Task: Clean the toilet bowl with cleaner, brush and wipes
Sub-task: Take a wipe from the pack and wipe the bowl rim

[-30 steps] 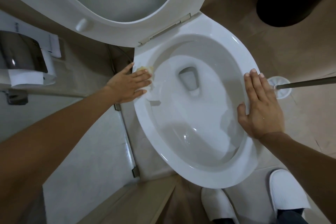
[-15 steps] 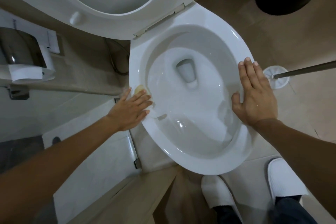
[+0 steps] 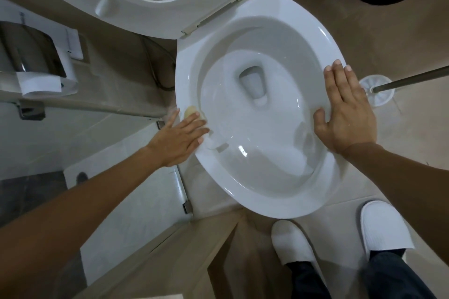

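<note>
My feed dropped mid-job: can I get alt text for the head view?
The left hand presses a yellowish wipe flat on the toilet bowl's rim while the right hand rests flat on the opposite rim. A toilet brush stands on the floor beyond.

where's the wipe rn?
Head view: the yellowish wipe lies under the left hand's fingers on the toilet bowl's left rim.
</note>
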